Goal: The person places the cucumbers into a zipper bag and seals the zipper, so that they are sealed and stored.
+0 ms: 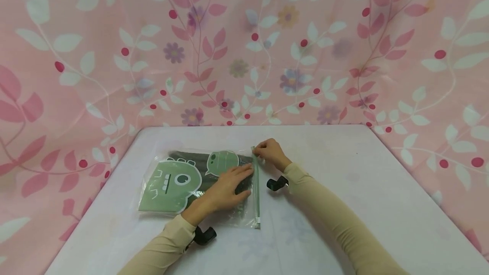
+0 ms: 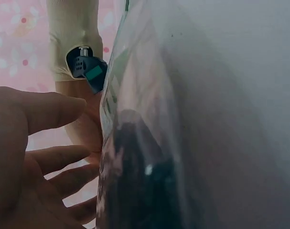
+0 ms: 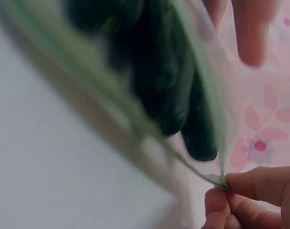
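A clear plastic zip bag (image 1: 172, 183) with green cartoon monsters printed on it lies flat on the table. Several dark green cucumbers (image 3: 159, 81) show inside it through the mouth, whose green zip strips (image 3: 82, 76) stand apart in the right wrist view. A pale slider (image 1: 257, 220) sits at the near end of the zip. My right hand (image 1: 272, 152) pinches the far corner of the bag's mouth between thumb and fingertips. My left hand (image 1: 228, 188) rests on top of the bag near the mouth, fingers stretched out and spread.
The bag lies on a white-covered table (image 1: 344, 173), left of its middle. A pink floral curtain (image 1: 244, 54) hangs behind and at both sides. Black wrist cameras stick out under the left sleeve (image 1: 173, 239) and the right sleeve (image 1: 324, 200).
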`<move>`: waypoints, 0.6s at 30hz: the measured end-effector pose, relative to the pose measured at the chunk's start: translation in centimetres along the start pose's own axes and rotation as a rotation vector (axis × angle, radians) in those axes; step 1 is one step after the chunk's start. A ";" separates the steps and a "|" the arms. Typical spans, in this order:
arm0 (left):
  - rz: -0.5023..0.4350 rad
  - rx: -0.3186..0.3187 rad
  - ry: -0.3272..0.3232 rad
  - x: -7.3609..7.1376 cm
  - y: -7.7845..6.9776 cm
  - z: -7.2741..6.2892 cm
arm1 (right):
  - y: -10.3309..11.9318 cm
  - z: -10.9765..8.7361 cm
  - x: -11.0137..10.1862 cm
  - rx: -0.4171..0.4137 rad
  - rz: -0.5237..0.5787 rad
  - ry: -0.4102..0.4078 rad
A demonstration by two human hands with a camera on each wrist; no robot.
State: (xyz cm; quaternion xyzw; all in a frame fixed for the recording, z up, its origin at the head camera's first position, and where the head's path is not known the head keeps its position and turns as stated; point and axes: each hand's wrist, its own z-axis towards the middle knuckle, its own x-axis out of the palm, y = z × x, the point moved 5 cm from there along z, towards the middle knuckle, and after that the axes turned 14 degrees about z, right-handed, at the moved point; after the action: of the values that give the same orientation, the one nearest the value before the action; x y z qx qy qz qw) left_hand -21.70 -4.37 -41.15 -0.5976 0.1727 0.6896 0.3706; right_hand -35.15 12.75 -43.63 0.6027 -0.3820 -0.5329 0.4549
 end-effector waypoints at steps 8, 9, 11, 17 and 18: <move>0.107 0.069 0.133 1.0 -0.2 -0.2 | -1.1 -0.3 -0.7 0.009 -0.019 -0.056; 0.118 0.080 0.140 1.1 -0.3 -0.2 | -1.2 -0.4 -0.8 0.001 -0.023 -0.057; 0.133 0.101 0.141 1.1 -0.5 -0.3 | -1.2 -0.6 -0.9 -0.023 -0.041 -0.058; 0.296 0.166 0.105 0.8 -2.4 -0.7 | 0.1 -2.9 -1.9 -0.116 -0.097 -0.035; 0.340 0.175 0.100 0.7 -2.9 -0.8 | 0.4 -3.4 -2.2 -0.130 -0.100 -0.030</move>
State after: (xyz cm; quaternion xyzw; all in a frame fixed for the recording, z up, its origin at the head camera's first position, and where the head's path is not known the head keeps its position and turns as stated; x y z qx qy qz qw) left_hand -19.05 -2.75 -41.36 -0.5588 0.3487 0.6941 0.2906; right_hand -32.13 15.16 -42.51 0.5820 -0.3227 -0.5877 0.4602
